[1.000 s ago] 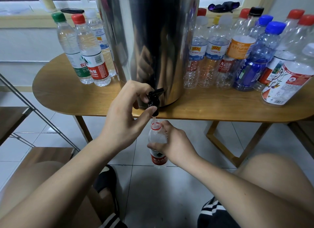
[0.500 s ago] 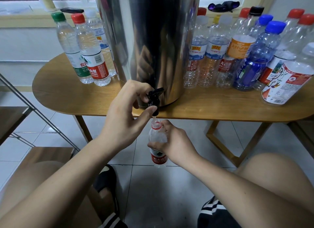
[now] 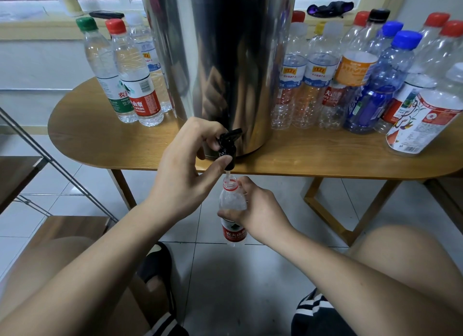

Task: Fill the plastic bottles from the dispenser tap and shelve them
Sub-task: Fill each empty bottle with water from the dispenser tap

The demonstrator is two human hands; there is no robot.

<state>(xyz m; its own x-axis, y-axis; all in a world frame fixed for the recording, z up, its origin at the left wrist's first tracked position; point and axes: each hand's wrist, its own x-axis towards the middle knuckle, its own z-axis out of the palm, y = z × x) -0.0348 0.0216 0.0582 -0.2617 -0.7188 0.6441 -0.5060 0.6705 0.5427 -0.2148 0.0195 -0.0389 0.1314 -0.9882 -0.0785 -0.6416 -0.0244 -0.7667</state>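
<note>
Our left hand [image 3: 185, 170] is gripping the black tap [image 3: 228, 145] of the one steel dispenser [image 3: 220, 60], which is standing on the wooden surface [image 3: 100, 140]. Its fingers [image 3: 200, 132] are curling over the lever, and the thumb is pressing from below, just beside the spout. Our right hand [image 3: 260, 210] is holding one open bottle [image 3: 231, 203] upright in the air, in front of the edge of the surface. Its mouth is sitting just under the spout and a thin stream is falling into it. The fingers of this hand are wrapping around the middle of the bottle, above a red label where the white characters 农夫山 are showing. To the left of the dispenser we are counting three capped bottles [image 3: 130, 85] standing close together, one with a green cap, one with a red cap and one with a white cap. The red label of the middle one is reading "SPRING" under Chinese characters. To the right a crowd of bottles [image 3: 318, 85] is standing, and there we are counting four red caps, two blue, two white, one yellow and one black. A larger bottle [image 3: 426, 120] at the far right is leaning toward the dispenser. These bottles are overlapping, so we cannot tell the full number, and their labels are too small for us to read.
</note>
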